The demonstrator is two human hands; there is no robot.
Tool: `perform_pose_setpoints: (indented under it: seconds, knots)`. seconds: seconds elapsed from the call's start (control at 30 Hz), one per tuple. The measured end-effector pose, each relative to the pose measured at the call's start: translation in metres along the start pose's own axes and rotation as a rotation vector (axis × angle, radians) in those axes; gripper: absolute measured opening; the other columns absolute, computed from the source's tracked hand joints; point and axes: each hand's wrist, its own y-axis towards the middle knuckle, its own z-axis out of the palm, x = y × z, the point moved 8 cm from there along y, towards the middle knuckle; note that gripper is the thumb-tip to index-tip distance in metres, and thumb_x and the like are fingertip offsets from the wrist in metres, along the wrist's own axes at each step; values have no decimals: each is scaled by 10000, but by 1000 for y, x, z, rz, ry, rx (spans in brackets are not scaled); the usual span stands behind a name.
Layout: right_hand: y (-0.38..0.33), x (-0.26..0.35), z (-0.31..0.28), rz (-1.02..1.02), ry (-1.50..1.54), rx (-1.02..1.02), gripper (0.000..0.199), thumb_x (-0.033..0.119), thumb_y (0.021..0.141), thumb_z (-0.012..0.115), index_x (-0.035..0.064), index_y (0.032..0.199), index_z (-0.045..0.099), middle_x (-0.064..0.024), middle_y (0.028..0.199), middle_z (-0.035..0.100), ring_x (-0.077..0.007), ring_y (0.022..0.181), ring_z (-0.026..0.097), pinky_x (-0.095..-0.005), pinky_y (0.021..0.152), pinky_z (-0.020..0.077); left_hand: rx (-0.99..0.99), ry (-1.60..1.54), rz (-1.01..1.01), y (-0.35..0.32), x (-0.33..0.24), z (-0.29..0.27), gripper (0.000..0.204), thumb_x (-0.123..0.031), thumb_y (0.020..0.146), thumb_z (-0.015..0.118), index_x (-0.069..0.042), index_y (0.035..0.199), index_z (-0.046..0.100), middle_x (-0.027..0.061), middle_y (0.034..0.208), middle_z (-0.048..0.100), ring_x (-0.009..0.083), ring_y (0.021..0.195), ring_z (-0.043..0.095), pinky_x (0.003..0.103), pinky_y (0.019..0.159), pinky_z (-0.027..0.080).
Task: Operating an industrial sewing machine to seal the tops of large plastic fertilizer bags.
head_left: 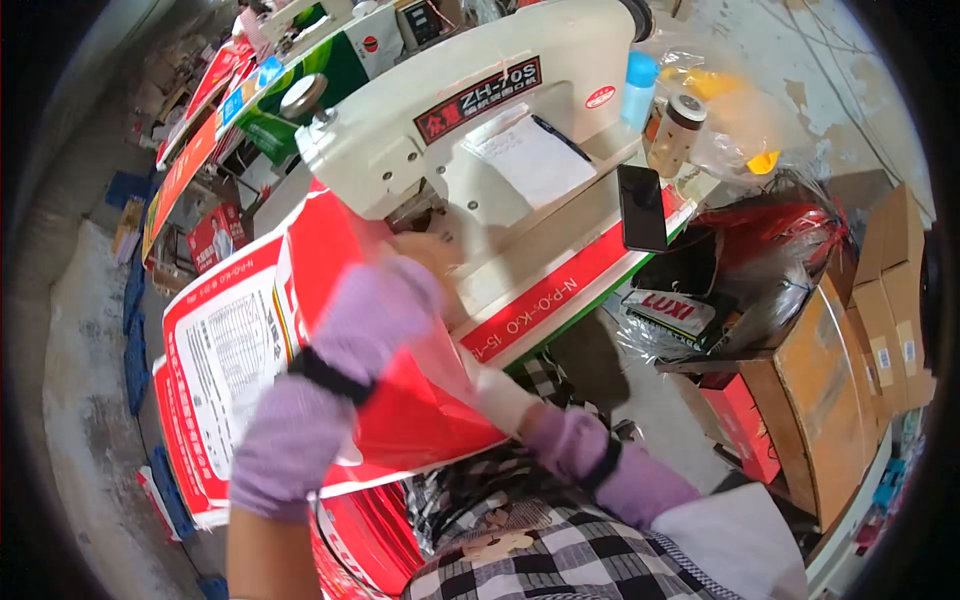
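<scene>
A large red and white printed sack (420, 400) leans across my lap and against a cream industrial sewing machine (370, 155). My left hand (425, 262), below a purple sleeve with a black band, is at the sack's upper edge beside the needle area. Motion smears it, and its fingers cannot be made out. In a white glove, my right hand (500, 398) is closed at the sack's right-hand edge, low down near my lap. Its purple sleeve also carries a black band.
On the machine lie a notepad (535, 160), a pen (562, 138) and a black phone (641, 208). A blue bottle (639, 90) and a tan flask (677, 135) stand behind. Cardboard boxes (815, 390) fill the right side. More red sacks (370, 540) are below me.
</scene>
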Motion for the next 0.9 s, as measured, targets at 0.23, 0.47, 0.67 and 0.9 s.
perform_pose_setpoints:
  seconds: [0.23,0.47,0.67,0.9]
  knots:
    - [-67,17,4,215,511,283,487,88,864,512,-21,1331,427,-95,1240,566,-161,1130,520,-295,988,395,141,-1079,132,-65,-65,80,316,-317,848,656,-7,911,646,138,790,638,194,688,606,358,680,509]
    - [-65,37,-10,204,410,139,371,182,861,509,11,1190,526,-213,968,643,-338,909,637,-361,827,488,260,-452,-397,-53,-33,95,448,-447,779,655,-18,897,701,175,863,685,361,809,656,422,751,506]
    - [-75,35,-12,106,263,166,423,351,925,502,13,1179,526,-187,992,655,-339,848,655,-385,781,503,125,-287,-209,-39,-52,119,195,-241,807,582,-95,851,704,150,845,682,331,785,662,432,722,520]
    - [32,4,-49,-143,-236,-266,595,383,935,476,-58,1325,386,-303,1074,616,-418,1008,610,-467,899,463,65,-383,122,-50,-132,49,234,-254,824,532,-71,803,676,136,700,654,301,699,665,407,637,525]
